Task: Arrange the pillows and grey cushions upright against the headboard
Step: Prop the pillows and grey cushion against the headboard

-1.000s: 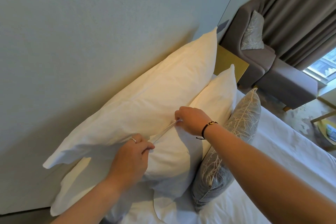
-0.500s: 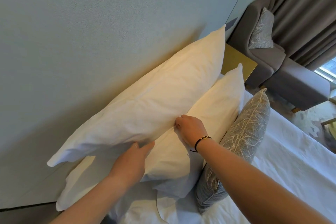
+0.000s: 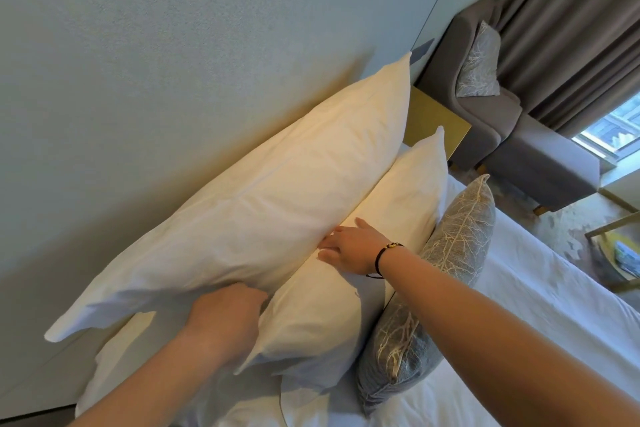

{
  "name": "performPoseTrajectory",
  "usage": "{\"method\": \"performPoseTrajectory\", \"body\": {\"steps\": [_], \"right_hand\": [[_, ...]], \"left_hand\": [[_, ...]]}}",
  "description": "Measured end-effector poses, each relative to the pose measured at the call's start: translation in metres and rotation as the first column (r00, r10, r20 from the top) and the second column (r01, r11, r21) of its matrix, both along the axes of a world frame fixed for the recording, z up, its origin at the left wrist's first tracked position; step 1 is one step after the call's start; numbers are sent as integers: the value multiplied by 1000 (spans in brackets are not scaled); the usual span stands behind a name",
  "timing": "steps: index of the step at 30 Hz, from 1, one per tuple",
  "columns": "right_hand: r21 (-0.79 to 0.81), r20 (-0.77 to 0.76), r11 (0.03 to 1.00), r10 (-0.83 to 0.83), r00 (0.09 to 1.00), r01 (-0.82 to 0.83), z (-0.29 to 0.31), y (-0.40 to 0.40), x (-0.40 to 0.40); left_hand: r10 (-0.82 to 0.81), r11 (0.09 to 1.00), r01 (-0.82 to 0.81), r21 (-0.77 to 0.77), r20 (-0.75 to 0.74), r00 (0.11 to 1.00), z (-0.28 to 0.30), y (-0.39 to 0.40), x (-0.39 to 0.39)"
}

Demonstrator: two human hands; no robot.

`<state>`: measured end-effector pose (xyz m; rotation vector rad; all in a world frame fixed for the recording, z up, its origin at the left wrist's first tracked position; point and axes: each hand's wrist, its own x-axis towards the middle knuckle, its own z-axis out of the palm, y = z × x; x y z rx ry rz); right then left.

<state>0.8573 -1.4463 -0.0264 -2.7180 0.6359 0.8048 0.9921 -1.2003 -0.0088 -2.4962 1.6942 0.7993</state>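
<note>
A large white pillow (image 3: 263,204) leans upright against the pale headboard (image 3: 173,62). In front of it stands a second white pillow (image 3: 391,204), and a grey cushion (image 3: 450,253) with a gold branch pattern leans against that one. My left hand (image 3: 225,319) is tucked into the gap between the two white pillows, its fingers curled and hidden by the fabric. My right hand (image 3: 353,246), with a black bracelet at the wrist, lies flat with fingers spread on the front pillow, its fingertips touching the back one.
White sheets (image 3: 519,340) cover the bed to the right. A gold bedside table (image 3: 433,125) stands past the pillows. Beyond it are a grey armchair (image 3: 491,121) with a patterned cushion (image 3: 478,62), grey curtains (image 3: 571,28) and a window (image 3: 613,135).
One second ago both hands pinched the pillowcase edge between the pillows. They have let go: my right hand now lies flat and open, my left has pushed down into the gap.
</note>
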Motion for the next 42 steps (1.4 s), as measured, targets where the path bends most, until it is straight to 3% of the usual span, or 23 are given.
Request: {"method": "performPoseTrajectory", "body": {"steps": [2,5,8,13,20,23,26,31,33,35,37,38,40,42], "right_hand": [[-50,12,998,-29,1000,30,8,-18,-7],[-179,-14,983,-48,999,44,20,-54,-19],[-244,-60,966,-99,993,82,23,-90,-25],[-292,-97,948,-162,982,127,16,-140,-29],[-403,-119,894,-265,957,197,6,-188,-28],[-593,-114,765,-390,914,253,12,-199,-31],[-700,14,620,-485,874,355,26,-210,-42],[-551,74,679,-539,839,485,53,-203,-83],[-466,169,677,-564,808,569,59,-182,-107],[-274,396,616,-628,670,739,62,-147,-137],[85,584,465,-740,334,881,58,-99,-169],[283,588,345,-800,123,895,50,-73,-184],[621,383,58,-893,-238,782,22,-19,-202],[772,10,-240,-921,-389,588,-15,28,-210]], "left_hand": [[-16,994,14,-112,-19,1000,8,-14,-9],[-79,979,38,-200,-205,976,12,-39,-22],[-57,990,14,-138,-313,948,4,-65,-34],[-21,1000,13,-27,-347,938,-15,-92,-43],[-1,996,-6,-90,-82,997,-14,-97,-60],[5,1000,-4,24,-28,1000,-12,-98,-62],[-7,992,9,128,-16,1000,-11,-92,-57],[21,994,-16,112,-46,999,-12,-74,-51],[46,996,-42,79,-50,998,-14,-64,-52],[54,997,-51,62,-52,997,-16,-54,-53],[72,994,-67,87,-48,996,-18,-43,-53],[80,992,-75,100,-39,996,-20,-38,-53],[60,994,-61,86,14,998,-26,-30,-53],[9,999,-14,47,95,995,-27,-25,-55]]}}
